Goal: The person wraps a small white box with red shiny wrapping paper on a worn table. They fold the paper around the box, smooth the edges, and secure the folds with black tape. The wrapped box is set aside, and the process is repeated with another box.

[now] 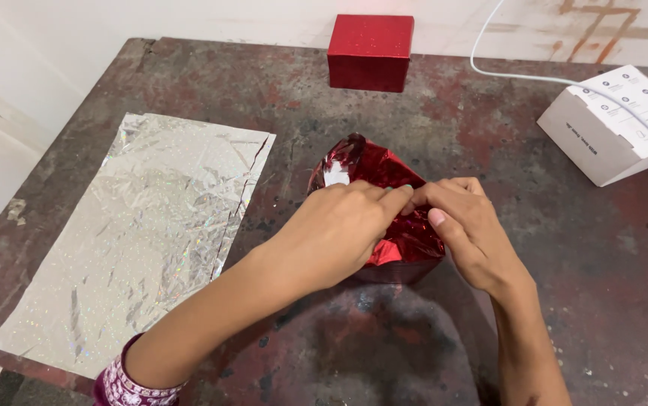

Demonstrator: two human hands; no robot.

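A bundle wrapped in shiny red foil (373, 167) sits at the middle of the worn dark table (579, 263). My left hand (339, 233) lies over its near side, fingers pinching the foil on top. My right hand (465, 229) meets it from the right, fingertips pressed to the same fold and thumb extended. Both hands hide most of the bundle's front. A twisted tuft of foil sticks up at the bundle's far left.
A crinkled sheet of silver holographic foil (143, 233) lies flat to the left. A red glittery box (370, 51) stands at the far edge. A white carton (613, 124) with a white cable (519, 75) across it sits at the right.
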